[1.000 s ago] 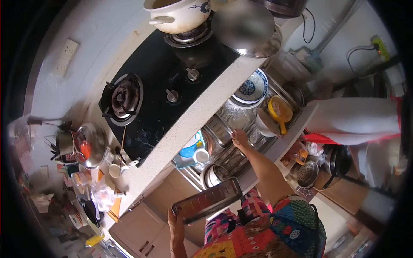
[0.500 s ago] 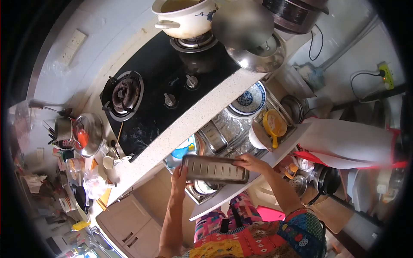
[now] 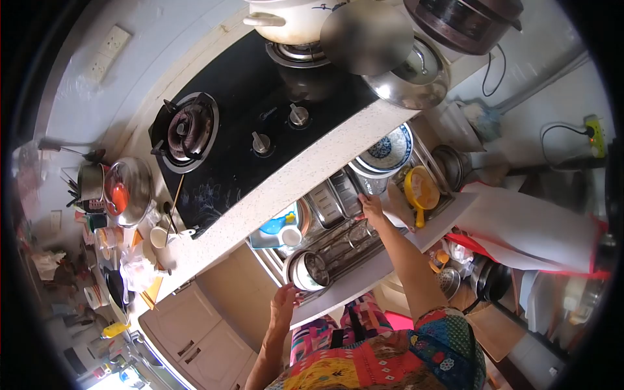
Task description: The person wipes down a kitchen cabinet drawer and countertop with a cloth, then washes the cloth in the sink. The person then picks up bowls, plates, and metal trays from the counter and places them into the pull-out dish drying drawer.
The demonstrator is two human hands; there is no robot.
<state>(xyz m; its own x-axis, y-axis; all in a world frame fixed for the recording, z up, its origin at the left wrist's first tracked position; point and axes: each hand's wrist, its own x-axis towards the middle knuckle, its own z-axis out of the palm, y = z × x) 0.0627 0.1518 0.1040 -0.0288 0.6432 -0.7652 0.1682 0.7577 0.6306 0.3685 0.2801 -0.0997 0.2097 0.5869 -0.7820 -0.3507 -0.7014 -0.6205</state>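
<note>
My right hand (image 3: 372,211) reaches into the pulled-out drawer (image 3: 419,227), its fingers on the edge of a slim metal tray (image 3: 348,190). That tray lies in the drawer beside a second, slotted metal tray (image 3: 324,207). Holding nothing, my left hand (image 3: 285,300) is at the drawer's front left corner with its fingers apart. Close to it stand stacked bowls (image 3: 307,272). A white cup (image 3: 290,236) and a blue item (image 3: 275,225) sit at the drawer's left. Patterned bowls (image 3: 387,151) and a yellow strainer-like item (image 3: 422,188) are toward the right.
Above the drawer is a black gas stove (image 3: 224,143) with a white pot (image 3: 296,29) on its far burner. A steel lid (image 3: 413,84) lies at the counter edge. Pans (image 3: 492,273) stand on a low rack at right. A lidded pan (image 3: 128,195) stands left.
The metal tray, held in both hands above the drawer before, is now down in the drawer beside the other tray. My left hand has let go and moved lower.
</note>
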